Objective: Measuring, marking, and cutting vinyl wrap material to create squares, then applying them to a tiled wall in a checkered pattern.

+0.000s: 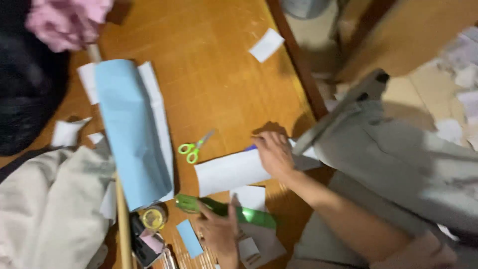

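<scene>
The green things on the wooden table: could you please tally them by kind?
Green-handled scissors: 1
Green flat ruler-like tool under the left hand, itself: 1
Total: 2

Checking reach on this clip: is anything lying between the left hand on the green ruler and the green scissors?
Nothing visible. Bare table lies between the left hand on the green ruler and the scissors; the white paper lies just to the side.
</scene>
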